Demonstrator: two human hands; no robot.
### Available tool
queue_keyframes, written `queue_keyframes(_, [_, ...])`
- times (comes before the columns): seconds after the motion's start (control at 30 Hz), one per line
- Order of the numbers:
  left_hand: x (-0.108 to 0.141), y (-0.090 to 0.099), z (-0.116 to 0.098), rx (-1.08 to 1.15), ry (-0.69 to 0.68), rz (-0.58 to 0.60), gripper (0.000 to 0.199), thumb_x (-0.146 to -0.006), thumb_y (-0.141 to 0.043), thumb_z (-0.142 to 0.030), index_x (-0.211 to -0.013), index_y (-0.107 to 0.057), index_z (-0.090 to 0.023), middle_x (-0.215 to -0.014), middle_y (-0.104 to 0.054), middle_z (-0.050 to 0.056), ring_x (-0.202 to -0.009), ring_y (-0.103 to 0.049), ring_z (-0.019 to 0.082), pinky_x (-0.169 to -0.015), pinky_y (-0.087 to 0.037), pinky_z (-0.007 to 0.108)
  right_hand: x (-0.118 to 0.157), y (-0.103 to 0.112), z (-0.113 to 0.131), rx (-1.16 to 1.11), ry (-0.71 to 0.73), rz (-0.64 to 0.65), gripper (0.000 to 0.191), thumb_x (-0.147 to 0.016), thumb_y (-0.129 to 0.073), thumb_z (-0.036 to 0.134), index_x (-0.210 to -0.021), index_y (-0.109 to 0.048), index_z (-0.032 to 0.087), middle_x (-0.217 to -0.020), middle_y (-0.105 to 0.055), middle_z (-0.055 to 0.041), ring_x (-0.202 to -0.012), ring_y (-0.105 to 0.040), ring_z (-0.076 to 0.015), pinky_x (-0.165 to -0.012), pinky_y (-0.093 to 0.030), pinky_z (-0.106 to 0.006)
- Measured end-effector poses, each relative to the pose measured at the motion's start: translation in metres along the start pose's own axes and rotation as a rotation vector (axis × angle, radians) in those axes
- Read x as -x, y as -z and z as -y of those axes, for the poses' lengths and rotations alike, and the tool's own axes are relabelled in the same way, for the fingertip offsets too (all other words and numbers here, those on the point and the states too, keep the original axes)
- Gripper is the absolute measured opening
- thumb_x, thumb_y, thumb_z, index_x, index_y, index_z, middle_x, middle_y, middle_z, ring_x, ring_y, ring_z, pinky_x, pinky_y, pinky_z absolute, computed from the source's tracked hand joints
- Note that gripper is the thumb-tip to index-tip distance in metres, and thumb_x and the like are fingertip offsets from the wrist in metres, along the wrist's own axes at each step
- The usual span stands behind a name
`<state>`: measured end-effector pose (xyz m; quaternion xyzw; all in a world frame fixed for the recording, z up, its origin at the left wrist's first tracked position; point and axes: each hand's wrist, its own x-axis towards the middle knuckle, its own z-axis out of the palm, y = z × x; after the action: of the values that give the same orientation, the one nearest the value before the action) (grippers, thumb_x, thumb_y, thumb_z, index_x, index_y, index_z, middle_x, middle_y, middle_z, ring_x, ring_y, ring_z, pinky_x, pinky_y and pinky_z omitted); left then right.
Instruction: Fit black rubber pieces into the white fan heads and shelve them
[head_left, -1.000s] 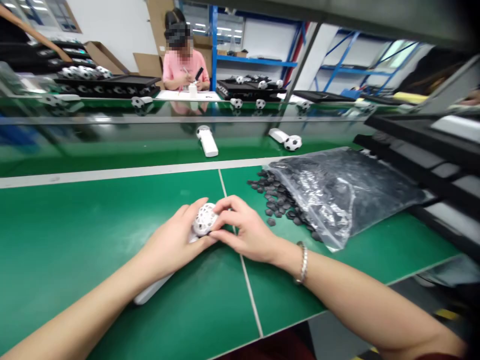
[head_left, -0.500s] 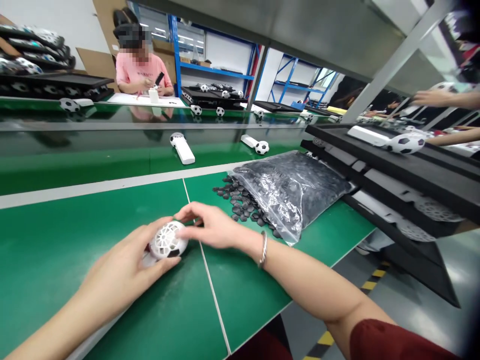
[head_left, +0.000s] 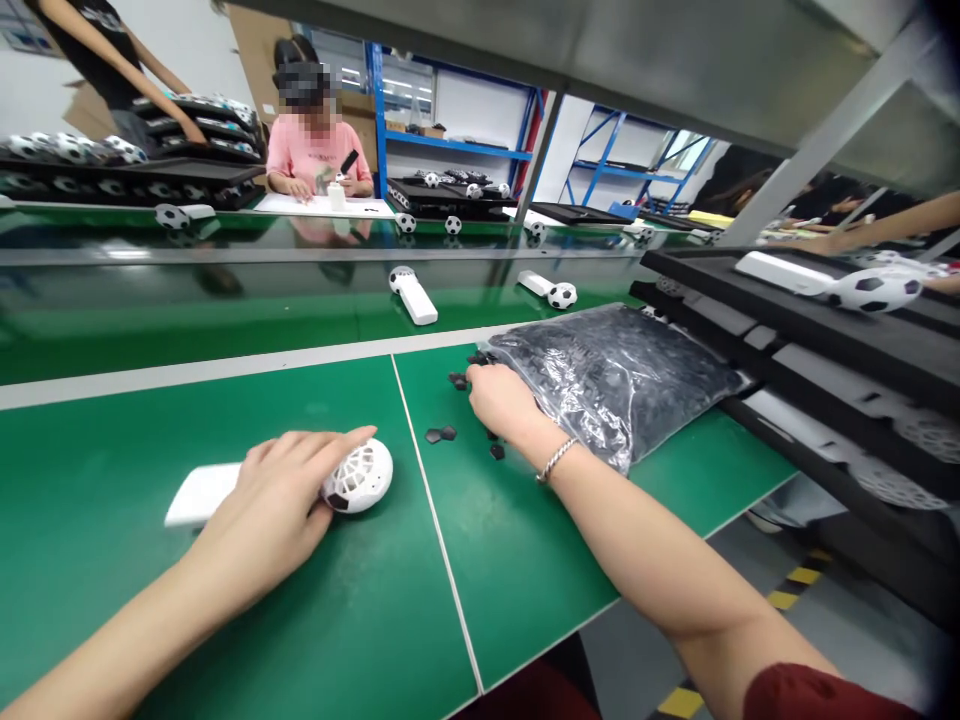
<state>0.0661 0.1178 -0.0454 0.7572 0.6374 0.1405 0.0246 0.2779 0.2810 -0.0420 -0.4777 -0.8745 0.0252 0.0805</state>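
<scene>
On the green table, my left hand (head_left: 281, 490) is wrapped round the neck of a white handled device (head_left: 202, 493). Its round football-patterned head (head_left: 362, 476), with an open lattice, points right past my fingers. My right hand (head_left: 504, 400) is at the pile of small black pentagon pieces (head_left: 458, 381), beside the mouth of a clear bag (head_left: 615, 370) full of them. Its fingers are bent down and closed; whatever they hold is hidden. Two loose black pieces (head_left: 441, 434) lie between my hands.
Stacked black trays (head_left: 825, 345) with white devices stand at the right edge. Beyond the table's pale rim (head_left: 225, 370), more football-headed devices (head_left: 416, 298) lie on a shiny green surface. A person in pink (head_left: 319, 160) sits opposite; another person's arm reaches over trays at the back left.
My right hand has left the football head and moved right to the black pieces. The device's handle now shows left of my left hand. The view has shifted, and another person shows at the back left.
</scene>
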Motion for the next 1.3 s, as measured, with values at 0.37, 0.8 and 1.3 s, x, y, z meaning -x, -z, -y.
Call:
queue_keyframes(0.37, [-0.004,0.002,-0.015,0.089,0.136,0.042,0.081,-0.065,-0.056,-0.067,-0.128,-0.041,-0.018,-0.115,-0.055,0.009,-0.108,-0.047,0.029,-0.104,-0.017,0.054,0.049,0.016,0.050,-1.035,0.485,0.235,0.004,-0.079,-0.063,0.015,-0.082,-0.065,0.014,-0.080,-0.061,-0.0001,-0.077,-0.056,-0.0100,-0.072,-0.044,-0.021])
queue_keyframes(0.8, [-0.004,0.000,-0.018,0.076,0.111,0.021,0.060,-0.075,-0.046,-0.062,-0.115,-0.049,-0.018,-0.118,-0.055,0.008,-0.106,-0.049,0.027,-0.103,-0.020,0.053,0.050,-0.009,0.067,-1.103,0.392,0.142,0.013,-0.071,-0.070,0.013,-0.069,-0.058,0.013,-0.074,-0.047,0.0023,-0.065,-0.044,-0.0069,-0.059,-0.038,-0.018])
queue_keyframes(1.3, [-0.001,0.007,-0.010,0.173,-0.036,0.127,0.058,-0.074,-0.056,-0.051,-0.124,-0.042,-0.025,-0.123,-0.050,0.006,-0.119,-0.039,0.029,-0.107,-0.013,0.054,0.020,0.013,0.017,-0.797,0.167,0.187,0.014,-0.074,-0.067,0.020,-0.067,-0.057,0.013,-0.065,-0.056,0.0028,-0.059,-0.048,-0.0069,-0.057,-0.037,-0.018])
